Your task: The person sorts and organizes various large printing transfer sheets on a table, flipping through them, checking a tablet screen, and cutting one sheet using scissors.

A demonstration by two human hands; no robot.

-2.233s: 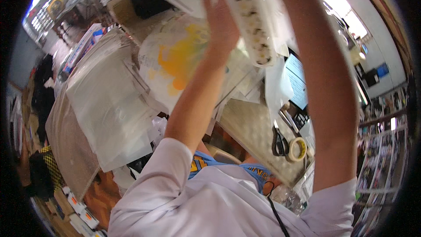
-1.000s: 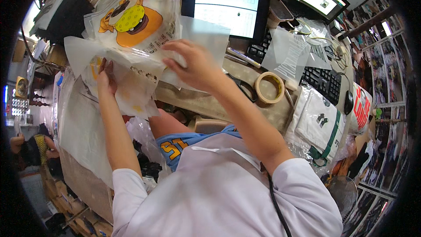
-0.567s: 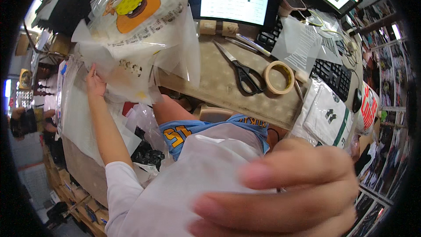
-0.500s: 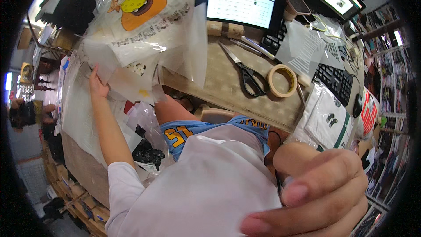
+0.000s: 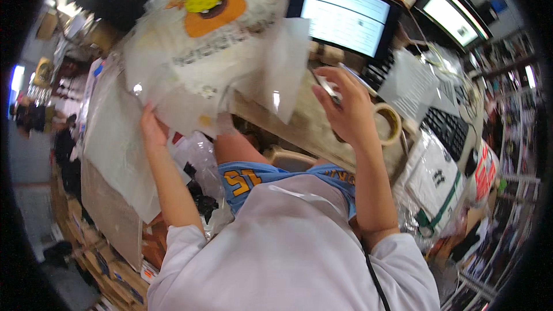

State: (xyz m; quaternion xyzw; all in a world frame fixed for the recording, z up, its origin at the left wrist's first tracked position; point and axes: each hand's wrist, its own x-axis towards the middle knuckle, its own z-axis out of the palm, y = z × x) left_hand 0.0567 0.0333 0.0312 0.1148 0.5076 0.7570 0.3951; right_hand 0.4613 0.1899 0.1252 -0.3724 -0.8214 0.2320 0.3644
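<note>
A large translucent film (image 5: 253, 89) printed with an orange and yellow cartoon figure and dark lettering lies over the left part of the table, its near edge hanging past the front. My left hand (image 5: 154, 131) grips that film at its near left edge, some fingers hidden behind it. Over the table's middle, my right hand (image 5: 350, 101) is open, thumb and forefinger apart. Beneath it lies a pair of scissors (image 5: 327, 87); a blade shows and the hand covers most of the black handles. A roll of tan tape (image 5: 394, 124) sits just right of my right wrist.
A tablet-like screen (image 5: 345, 14) stands at the back, with a monitor (image 5: 452, 11) farther right. Black keyboards (image 5: 446, 129), a mouse (image 5: 472, 161) and a bagged white garment (image 5: 429, 178) crowd the right side. More translucent sheets (image 5: 112, 144) lie at left.
My right hand has gone from close in front of me at the lower right to above the scissors. My left hand stays at the film's edge. The whole view has shifted slightly.
</note>
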